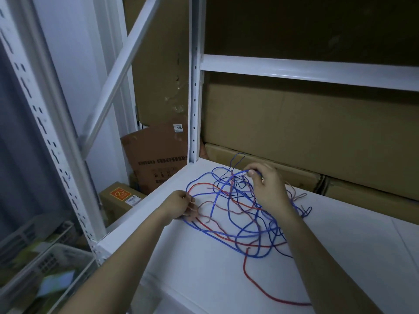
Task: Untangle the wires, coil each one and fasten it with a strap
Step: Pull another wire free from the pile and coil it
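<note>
On the white shelf surface [204, 279] of a metal rack, a loose tangle of wires [244, 214] is spread between the two hands. Blue wire [226, 242] makes up most of it, in wide overlapping loops, with a red wire [260, 288] threaded through and trailing off toward the near edge, and a paler pinkish wire [213, 203] and a thin dark one mixed in near the middle.

The right hand [269, 189] is raised over the far side of the heap, its fingertips pinched on a blue strand that is lifted clear of the rest. The left hand [181, 205] is laid at the near-left edge of the tangle, fingers curled around the outermost blue and red loops; how firmly they are gripped cannot be told.

The wires are judged to be light, limp and slightly springy, so that loops are likely to slide over one another yet snag where they cross. A free end is best sought first, such as the red tail or the bare pinkish tip near the left hand, and drawn out gently while the heap is pinned down. Sharp tugging is likely to tighten the knots. No strap is seen.
</note>
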Demonstrator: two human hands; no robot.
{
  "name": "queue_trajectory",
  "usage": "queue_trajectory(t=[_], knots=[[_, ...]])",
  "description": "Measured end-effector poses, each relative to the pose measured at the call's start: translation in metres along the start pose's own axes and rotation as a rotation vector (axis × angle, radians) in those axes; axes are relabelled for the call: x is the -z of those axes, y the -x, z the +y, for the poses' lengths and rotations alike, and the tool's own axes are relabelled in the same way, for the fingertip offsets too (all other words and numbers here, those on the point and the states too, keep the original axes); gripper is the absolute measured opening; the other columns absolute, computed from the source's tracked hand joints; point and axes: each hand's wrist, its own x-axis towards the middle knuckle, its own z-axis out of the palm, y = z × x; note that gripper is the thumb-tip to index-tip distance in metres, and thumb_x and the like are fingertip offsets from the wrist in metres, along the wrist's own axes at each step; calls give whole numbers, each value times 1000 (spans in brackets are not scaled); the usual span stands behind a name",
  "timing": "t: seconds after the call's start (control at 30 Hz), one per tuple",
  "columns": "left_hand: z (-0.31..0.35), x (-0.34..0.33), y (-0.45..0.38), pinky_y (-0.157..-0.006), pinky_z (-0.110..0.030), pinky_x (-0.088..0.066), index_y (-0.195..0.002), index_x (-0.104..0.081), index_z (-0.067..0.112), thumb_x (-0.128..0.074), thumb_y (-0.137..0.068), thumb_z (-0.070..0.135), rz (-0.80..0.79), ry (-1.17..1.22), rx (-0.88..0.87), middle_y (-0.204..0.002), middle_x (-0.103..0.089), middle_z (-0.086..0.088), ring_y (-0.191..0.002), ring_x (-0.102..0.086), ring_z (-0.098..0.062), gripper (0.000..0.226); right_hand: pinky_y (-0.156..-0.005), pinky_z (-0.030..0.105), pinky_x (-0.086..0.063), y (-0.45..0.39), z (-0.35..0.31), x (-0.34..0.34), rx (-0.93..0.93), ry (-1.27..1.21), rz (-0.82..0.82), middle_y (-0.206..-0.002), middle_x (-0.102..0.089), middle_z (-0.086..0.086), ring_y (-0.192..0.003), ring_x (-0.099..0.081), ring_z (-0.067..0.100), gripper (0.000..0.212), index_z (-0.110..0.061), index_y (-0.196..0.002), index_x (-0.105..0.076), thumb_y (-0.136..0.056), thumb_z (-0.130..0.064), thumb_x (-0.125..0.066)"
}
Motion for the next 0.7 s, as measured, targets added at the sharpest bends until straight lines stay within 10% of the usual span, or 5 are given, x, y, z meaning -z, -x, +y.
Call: queue_trajectory(t=[0.17,0.37,0.5,0.7], knots=[[2,2,3,-91,-27,-42,-119,-62,10,-46,-101,23,71,-301,-200,-122,-60,-6,-107,-55,-19,27,-78,33,-40,-1,7,-8,-1,54,8,-96,-63,3,-93,-53,24,20,-11,-98,-67,-97,-6,-48],[40,6,39,-85,-20,-52,-108,-66,19,-33,-101,45,-264,98,-336,-105,-72,5,-98,-67,-11,43,-84,33,-43,-17,-13,-20,35,-92,33,-90,-61,-10,-94,-56,19,21,-15,-94,-67,-95,-4,-49],[50,6,50,-75,-28,-56,-92,-61,11,-32,-105,30,-417,273,-405,-66,-56,-1,-59,-56,-13,36,-77,13,-42,-30,-27,-32,3,-263,91,-93,-58,-11,-87,-55,0,24,-29,-92,-64,-97,-10,-50],[60,23,31,-42,-16,-22,-80,-49,15,-33,-104,30,-313,621,-485,-53,-21,7,-47,-18,-7,33,-60,11,-37,-31,-23,-73,-88,-308,77,-78,-59,-11,-65,-52,-2,16,-22,-100,-63,-100,-22,-46]])
